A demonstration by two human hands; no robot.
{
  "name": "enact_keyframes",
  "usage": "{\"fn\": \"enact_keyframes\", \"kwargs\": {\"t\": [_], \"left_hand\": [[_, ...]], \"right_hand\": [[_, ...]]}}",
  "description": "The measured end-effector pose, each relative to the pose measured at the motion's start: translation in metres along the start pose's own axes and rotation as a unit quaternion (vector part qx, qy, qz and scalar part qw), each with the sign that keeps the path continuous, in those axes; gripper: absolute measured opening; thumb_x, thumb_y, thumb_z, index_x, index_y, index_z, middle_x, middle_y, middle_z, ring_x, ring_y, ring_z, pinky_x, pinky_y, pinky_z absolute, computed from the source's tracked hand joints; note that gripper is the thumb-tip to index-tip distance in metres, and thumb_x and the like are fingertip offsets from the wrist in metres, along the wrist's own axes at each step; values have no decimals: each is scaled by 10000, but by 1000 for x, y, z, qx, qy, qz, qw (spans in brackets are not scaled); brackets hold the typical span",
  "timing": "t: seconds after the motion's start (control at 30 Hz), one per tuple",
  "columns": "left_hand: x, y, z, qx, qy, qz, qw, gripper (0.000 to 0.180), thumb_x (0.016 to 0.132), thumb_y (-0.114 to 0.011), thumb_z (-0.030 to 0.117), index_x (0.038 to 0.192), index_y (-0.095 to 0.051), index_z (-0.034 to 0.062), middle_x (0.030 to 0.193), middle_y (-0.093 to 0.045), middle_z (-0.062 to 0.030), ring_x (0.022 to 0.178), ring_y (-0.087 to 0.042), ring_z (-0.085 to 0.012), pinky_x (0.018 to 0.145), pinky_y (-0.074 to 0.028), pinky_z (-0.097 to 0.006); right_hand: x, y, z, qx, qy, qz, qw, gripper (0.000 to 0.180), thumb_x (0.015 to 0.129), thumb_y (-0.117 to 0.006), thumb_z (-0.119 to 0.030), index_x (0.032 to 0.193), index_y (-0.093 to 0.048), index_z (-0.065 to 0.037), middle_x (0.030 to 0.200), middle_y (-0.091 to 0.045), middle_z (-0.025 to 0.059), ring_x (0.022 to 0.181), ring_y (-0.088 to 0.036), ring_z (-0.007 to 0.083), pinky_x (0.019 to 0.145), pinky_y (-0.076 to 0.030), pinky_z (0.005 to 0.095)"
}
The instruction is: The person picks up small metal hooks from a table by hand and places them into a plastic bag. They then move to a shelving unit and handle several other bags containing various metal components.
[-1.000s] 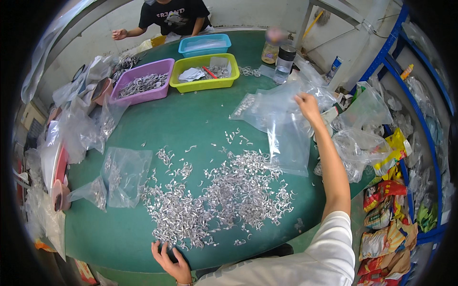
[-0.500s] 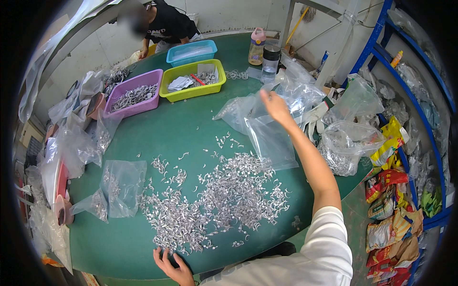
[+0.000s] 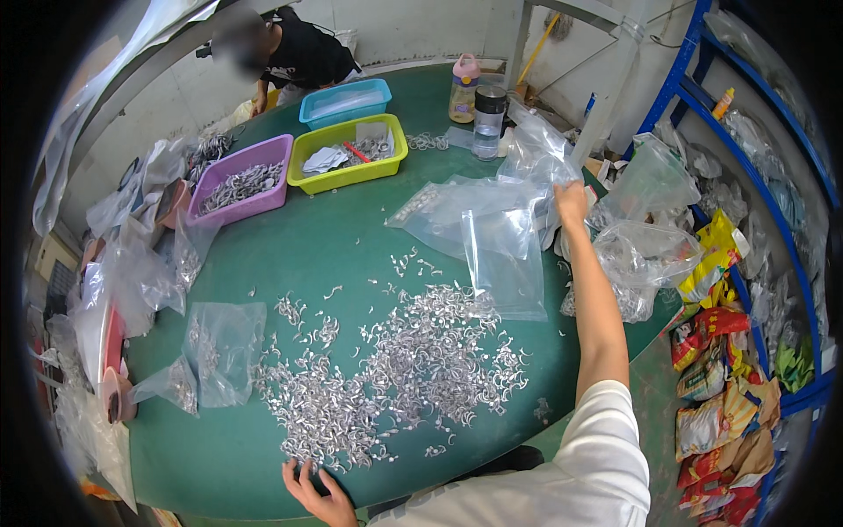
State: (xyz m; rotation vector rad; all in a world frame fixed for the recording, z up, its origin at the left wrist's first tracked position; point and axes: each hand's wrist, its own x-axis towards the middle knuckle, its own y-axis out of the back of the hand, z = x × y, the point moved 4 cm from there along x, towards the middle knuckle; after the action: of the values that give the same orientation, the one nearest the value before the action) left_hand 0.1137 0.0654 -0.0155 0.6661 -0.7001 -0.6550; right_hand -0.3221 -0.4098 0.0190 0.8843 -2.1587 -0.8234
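Observation:
A big heap of small silvery metal clips [image 3: 399,373] lies spread over the green round table [image 3: 325,237]. My right hand [image 3: 569,202] reaches far out and grips the top edge of a clear plastic bag [image 3: 502,259], whose lower end hangs onto the heap's far side. My left hand [image 3: 318,494] rests flat with fingers apart at the table's near edge, touching the nearest clips.
A purple bin [image 3: 241,180] of clips, a yellow-green bin [image 3: 349,154] and a blue bin [image 3: 344,102] stand at the far side, where another person [image 3: 294,53] works. Two bottles [image 3: 479,101] stand behind. Loose and filled clear bags [image 3: 645,246] crowd both sides. Blue shelving [image 3: 755,193] stands right.
My right hand has pulled the clear bag toward me and lower, so it now hangs over the heap's far edge. My left hand stays at the near edge.

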Motion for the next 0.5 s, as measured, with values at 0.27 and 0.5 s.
{"fn": "enact_keyframes", "kwargs": {"t": [0.27,0.5], "left_hand": [[0,0,2,-5,-5,-2,1000,223,806,-495,-2,1028,-513,-13,1220,-398,-194,1151,-370,-354,968,-268,-432],[-2,-1,0,0,-8,11,1000,215,815,-492,7,1028,-511,-10,1215,-403,-188,1149,-372,-348,968,-269,-431]], "right_hand": [[-14,-2,-30,327,157,42,931,115,797,-567,-117,794,-547,-4,626,-526,54,570,-491,154,539,-380,279],[10,-4,-42,635,50,-41,770,54,838,-544,-81,837,-540,-27,644,-488,-35,549,-421,45,493,-339,191]]}}
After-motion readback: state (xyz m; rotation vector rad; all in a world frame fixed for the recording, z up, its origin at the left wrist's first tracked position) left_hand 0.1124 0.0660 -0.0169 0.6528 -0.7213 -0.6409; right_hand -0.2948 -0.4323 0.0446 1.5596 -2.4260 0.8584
